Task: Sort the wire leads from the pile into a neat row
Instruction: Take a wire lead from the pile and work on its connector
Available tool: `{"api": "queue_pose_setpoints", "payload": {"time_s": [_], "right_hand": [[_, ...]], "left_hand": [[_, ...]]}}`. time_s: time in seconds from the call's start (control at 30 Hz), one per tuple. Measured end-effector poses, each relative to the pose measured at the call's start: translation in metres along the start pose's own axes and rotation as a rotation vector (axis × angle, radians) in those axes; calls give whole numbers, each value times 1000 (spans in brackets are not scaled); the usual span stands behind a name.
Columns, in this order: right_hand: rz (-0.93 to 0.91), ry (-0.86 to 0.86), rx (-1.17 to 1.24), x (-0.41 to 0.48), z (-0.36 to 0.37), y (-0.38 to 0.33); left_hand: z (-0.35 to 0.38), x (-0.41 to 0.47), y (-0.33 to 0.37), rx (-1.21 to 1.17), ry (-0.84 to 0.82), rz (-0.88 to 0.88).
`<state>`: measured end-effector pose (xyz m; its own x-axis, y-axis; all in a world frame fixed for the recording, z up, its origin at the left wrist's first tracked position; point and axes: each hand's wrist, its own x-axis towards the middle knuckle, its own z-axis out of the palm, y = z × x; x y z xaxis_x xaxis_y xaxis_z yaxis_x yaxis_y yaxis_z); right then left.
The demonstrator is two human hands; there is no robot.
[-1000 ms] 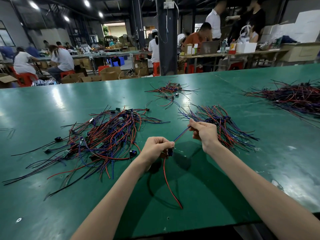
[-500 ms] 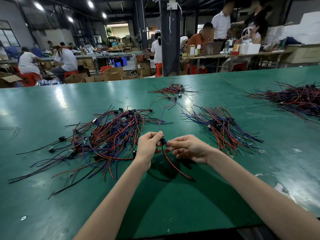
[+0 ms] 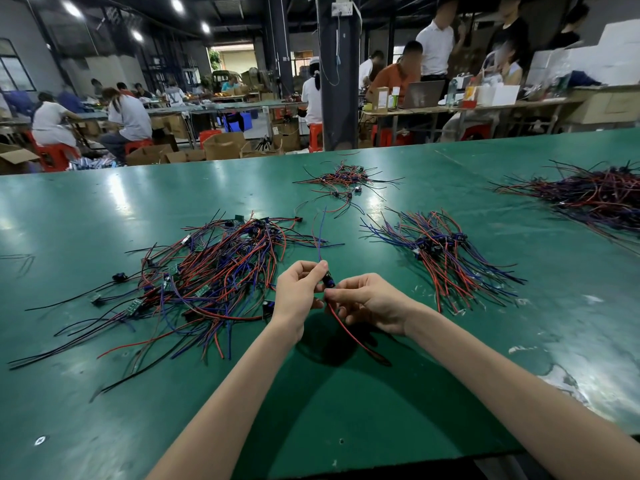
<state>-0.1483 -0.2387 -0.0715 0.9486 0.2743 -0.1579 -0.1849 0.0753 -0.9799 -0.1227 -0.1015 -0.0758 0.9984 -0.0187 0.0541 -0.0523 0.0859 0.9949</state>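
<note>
Green table (image 3: 346, 417), big tangled pile (image 3: 214, 278) on the left, tidier bundle (image 3: 440, 251) on the right. Between them one lead (image 3: 349, 336), its dark plug (image 3: 329, 280) caught between both hands, red wire (image 3: 367, 350) trailing down. Left hand (image 3: 299, 291) pinches the plug, fingers (image 3: 317, 271) curled; right hand (image 3: 374, 303) has its fingertips (image 3: 331, 296) pinching the red wire just below.

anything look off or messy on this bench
The left pile is a tangle, with black leads straggling off its near-left side. The sorted bundle fans out, not yet a neat row. The green table shows pale scuffs at right. The held wire lead looks intact.
</note>
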Motion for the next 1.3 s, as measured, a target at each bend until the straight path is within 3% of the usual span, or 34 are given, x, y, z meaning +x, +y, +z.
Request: {"api": "queue_pose_setpoints", "payload": {"time_s": [0.17,0.5,0.87,1.3], "right_hand": [[2,20,4,-2,0,-3],[-23,87,-26,-2,-6,-8],[-28,93,-17,-1,-7,-10],[-84,20,-96,0,-7,-4]], "left_hand": [[0,-1,3,1,-12,-20],[3,-9,6,-2,-279,-133],[-1,-4,8,-187,-247,-174],[0,-5,7,-142,-143,-66]]}}
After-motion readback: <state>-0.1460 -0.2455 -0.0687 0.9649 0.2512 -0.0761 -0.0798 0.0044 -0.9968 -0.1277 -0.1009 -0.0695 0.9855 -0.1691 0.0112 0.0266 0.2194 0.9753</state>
